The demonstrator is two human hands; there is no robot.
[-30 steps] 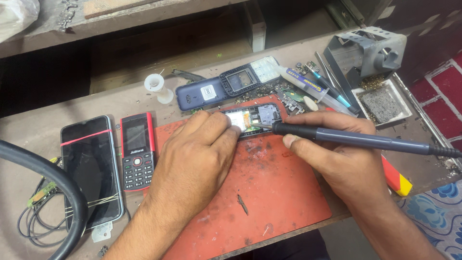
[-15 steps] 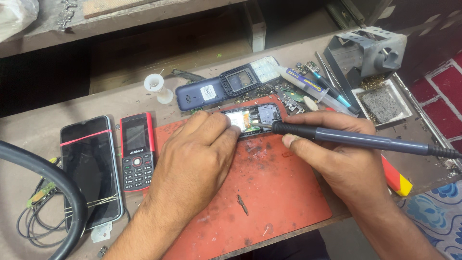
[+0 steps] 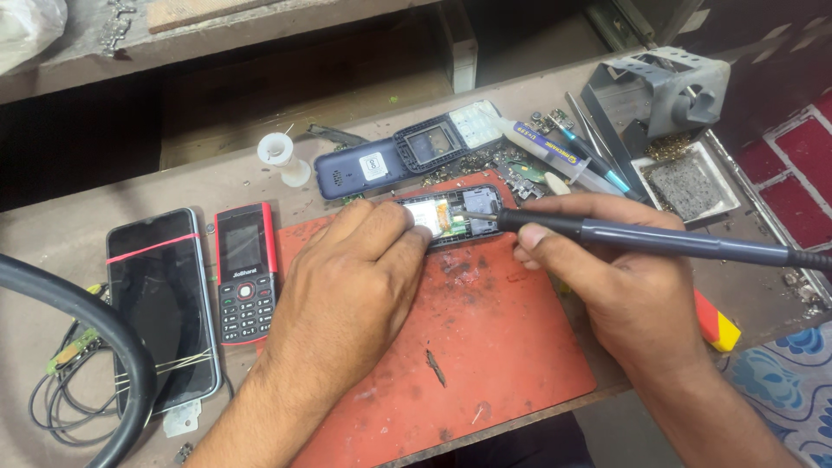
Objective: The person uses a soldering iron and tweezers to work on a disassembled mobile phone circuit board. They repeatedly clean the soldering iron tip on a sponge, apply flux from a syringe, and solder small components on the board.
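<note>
An opened phone with its circuit board showing (image 3: 452,217) lies at the far edge of a red work mat (image 3: 485,347). My left hand (image 3: 351,286) presses down on the phone's left end, fingers over it. My right hand (image 3: 620,277) grips a dark soldering iron (image 3: 659,240) like a pen. Its metal tip rests on the board near the phone's middle. The iron's cord runs off to the right.
A red-and-black keypad phone (image 3: 244,273) and a black smartphone with rubber bands (image 3: 163,303) lie left of the mat. Behind it sit a blue phone shell (image 3: 360,169), a black front frame (image 3: 433,143), a solder spool (image 3: 279,152), tools and a metal iron stand (image 3: 667,95).
</note>
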